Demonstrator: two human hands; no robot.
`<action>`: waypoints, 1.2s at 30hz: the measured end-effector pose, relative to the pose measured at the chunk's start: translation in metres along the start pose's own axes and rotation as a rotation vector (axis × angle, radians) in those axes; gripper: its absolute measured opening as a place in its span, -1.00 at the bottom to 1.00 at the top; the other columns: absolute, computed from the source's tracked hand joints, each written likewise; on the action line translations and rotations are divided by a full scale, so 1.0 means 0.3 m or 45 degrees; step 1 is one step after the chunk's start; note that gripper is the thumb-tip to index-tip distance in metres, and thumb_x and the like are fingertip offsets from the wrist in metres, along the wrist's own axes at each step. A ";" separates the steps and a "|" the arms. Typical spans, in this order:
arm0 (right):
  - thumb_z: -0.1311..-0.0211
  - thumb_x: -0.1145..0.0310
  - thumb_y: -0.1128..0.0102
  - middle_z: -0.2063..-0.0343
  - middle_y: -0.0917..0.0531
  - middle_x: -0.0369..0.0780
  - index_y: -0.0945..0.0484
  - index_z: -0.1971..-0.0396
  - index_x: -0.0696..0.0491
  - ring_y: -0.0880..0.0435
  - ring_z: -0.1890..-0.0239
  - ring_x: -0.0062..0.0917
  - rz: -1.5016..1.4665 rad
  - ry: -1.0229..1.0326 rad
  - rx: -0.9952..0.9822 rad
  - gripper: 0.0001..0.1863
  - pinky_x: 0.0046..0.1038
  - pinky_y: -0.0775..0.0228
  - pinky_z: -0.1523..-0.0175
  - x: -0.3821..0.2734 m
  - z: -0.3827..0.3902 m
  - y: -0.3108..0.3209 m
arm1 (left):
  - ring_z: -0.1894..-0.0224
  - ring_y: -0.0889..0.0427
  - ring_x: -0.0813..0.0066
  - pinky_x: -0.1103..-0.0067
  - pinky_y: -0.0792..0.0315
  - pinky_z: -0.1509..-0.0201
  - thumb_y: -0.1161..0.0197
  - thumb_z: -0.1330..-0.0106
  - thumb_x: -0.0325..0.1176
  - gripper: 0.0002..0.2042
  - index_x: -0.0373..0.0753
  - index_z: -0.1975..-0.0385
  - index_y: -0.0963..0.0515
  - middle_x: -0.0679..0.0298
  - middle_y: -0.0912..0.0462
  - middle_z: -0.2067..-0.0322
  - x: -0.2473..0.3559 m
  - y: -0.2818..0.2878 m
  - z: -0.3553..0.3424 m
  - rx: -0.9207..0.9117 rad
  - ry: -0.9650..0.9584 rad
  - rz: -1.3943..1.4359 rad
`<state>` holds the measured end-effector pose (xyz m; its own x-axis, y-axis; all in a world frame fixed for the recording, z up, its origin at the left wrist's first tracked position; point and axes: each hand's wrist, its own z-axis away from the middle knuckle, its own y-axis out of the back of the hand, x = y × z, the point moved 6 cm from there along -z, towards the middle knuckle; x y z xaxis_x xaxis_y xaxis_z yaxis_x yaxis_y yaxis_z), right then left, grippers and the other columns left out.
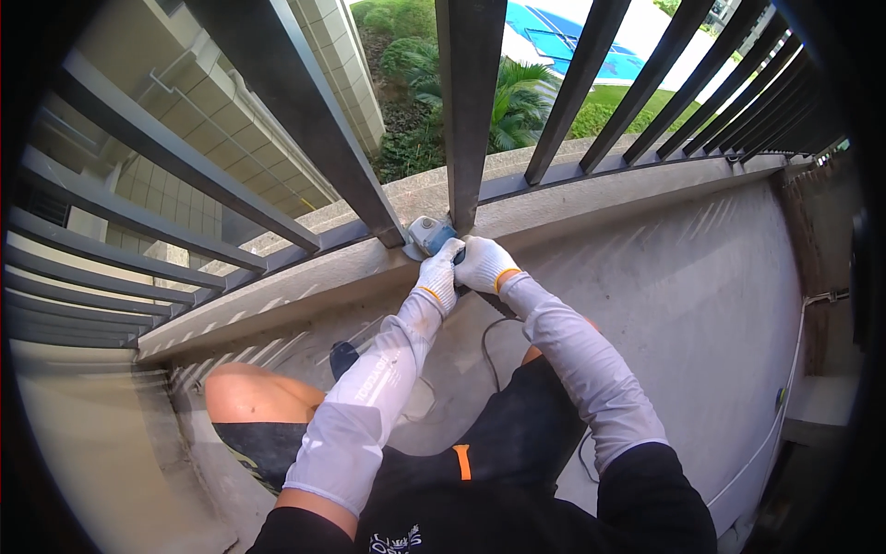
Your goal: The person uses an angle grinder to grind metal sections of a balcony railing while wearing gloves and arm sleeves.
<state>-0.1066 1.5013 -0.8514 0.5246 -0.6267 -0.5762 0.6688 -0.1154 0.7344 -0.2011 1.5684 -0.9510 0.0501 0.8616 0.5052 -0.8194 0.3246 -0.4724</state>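
Both my hands are in white knitted gloves with yellow cuffs, and grey sleeves cover my forearms. My left hand (439, 273) is closed around the body of a blue angle grinder (437, 239) with a silver-grey head. Right beside it, my right hand (484, 265) grips the grinder's rear part, and the gloves hide most of the tool. The grinder's head rests close to the foot of a dark metal railing post (346, 120), at the concrete curb (517, 209). Whether its disc touches the post or the curb, I cannot tell.
Dark railing bars (591, 83) curve along the curb on both sides. A dark cable (486, 346) runs over the concrete floor (664, 305) near my bent legs. At right, a pale thin line (757, 452) lies along the floor's edge. Plants (521, 106) and a tiled building (240, 120) show beyond the railing.
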 end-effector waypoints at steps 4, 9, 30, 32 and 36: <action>-0.25 0.03 -0.35 0.12 -0.81 0.23 -0.74 0.08 0.22 -0.83 -0.05 0.10 -0.123 -0.118 0.094 -0.49 -0.10 -0.67 -0.22 0.015 0.053 -0.035 | 0.11 -0.81 0.17 0.17 -0.76 -0.04 -0.47 -0.41 -0.17 -0.68 -0.21 -0.02 -0.68 0.16 -0.79 0.10 0.007 0.024 0.041 -0.043 0.056 -0.141; -0.28 0.00 -0.36 0.14 -0.80 0.25 -0.72 0.07 0.25 -0.81 -0.04 0.14 -0.278 -0.177 0.215 -0.45 -0.08 -0.67 -0.19 0.032 0.060 -0.085 | 0.12 -0.81 0.26 0.31 -0.74 -0.01 -0.49 -0.39 -0.14 -0.65 -0.25 0.00 -0.70 0.18 -0.80 0.12 0.056 0.012 0.091 -0.141 0.032 -0.288; -0.31 0.05 -0.32 -0.04 -0.78 0.24 -0.58 -0.14 0.24 -0.80 -0.18 0.07 -0.572 -0.452 0.265 -0.40 -0.09 -0.64 -0.31 -0.083 0.062 -0.176 | 0.11 -0.80 0.42 0.49 -0.65 -0.01 -0.51 -0.37 -0.06 -0.60 -0.25 0.00 -0.78 0.26 -0.84 0.10 0.251 0.017 0.135 -0.267 0.006 -0.811; -0.32 0.06 -0.33 -0.05 -0.78 0.24 -0.59 -0.14 0.23 -0.79 -0.19 0.07 -0.563 -0.500 0.283 -0.41 -0.09 -0.64 -0.31 -0.086 0.064 -0.184 | 0.11 -0.80 0.41 0.49 -0.65 -0.02 -0.51 -0.37 -0.08 -0.61 -0.27 0.01 -0.78 0.25 -0.84 0.10 0.241 0.029 0.108 -0.311 0.017 -0.820; -0.33 0.05 -0.36 -0.05 -0.78 0.23 -0.59 -0.15 0.22 -0.79 -0.19 0.07 -0.578 -0.577 0.343 -0.41 -0.10 -0.64 -0.31 -0.124 0.064 -0.202 | 0.11 -0.81 0.39 0.48 -0.65 -0.04 -0.52 -0.38 -0.11 -0.62 -0.29 0.01 -0.77 0.24 -0.84 0.11 0.264 0.059 0.072 -0.376 0.060 -0.813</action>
<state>-0.1766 1.5169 -0.8676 -0.0872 -0.7242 -0.6841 0.5850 -0.5930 0.5532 -0.2240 1.6340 -0.9040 0.5000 0.4808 0.7203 -0.4325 0.8592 -0.2733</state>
